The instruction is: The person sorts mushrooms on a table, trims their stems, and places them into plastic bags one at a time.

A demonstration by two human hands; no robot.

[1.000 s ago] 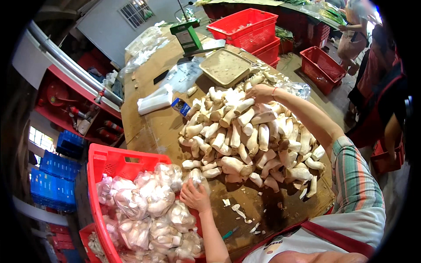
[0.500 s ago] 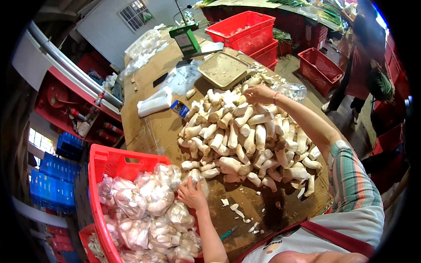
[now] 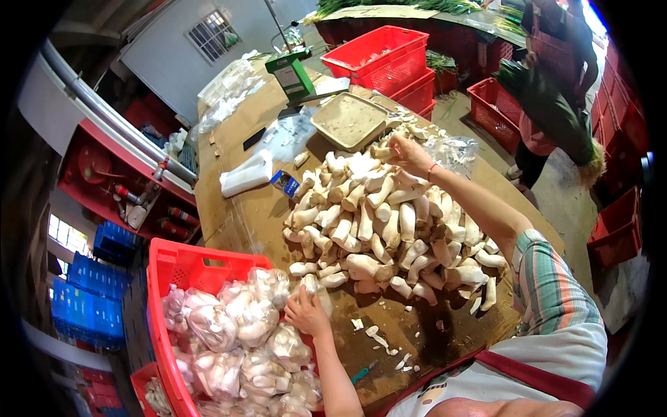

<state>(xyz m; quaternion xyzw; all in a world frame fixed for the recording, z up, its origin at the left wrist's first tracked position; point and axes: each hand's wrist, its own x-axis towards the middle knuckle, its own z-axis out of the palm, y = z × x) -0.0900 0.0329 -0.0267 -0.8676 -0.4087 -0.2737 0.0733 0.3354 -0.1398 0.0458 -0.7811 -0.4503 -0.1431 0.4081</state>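
Observation:
A large heap of king oyster mushrooms (image 3: pixel 389 229) with pale, thick stems covers the middle of the table. At the heap's far side, my right hand (image 3: pixel 411 157) has its fingers closed round the end of one mushroom (image 3: pixel 381 151). Near the heap's front left, my left hand (image 3: pixel 308 313) grips a clear plastic bag of mushrooms (image 3: pixel 319 293), which rests on the table next to the crate. Part of that bag is hidden under the fingers. Several filled bags (image 3: pixel 243 320) lie in the red crate (image 3: pixel 158 313) at left.
A green scale (image 3: pixel 290 75), a shallow tray (image 3: pixel 349 121), a roll of white bags (image 3: pixel 246 174) and a blue packet (image 3: pixel 285 183) are on the table. A small knife (image 3: pixel 361 374) lies near its front edge. Red crates (image 3: pixel 375 52) stand behind; a person (image 3: pixel 549 90) carries green onions at right.
My right hand has shifted slightly and now pinches a mushroom at the far side of the heap. My left hand stays at the bag. The person behind has swung the green onions into view.

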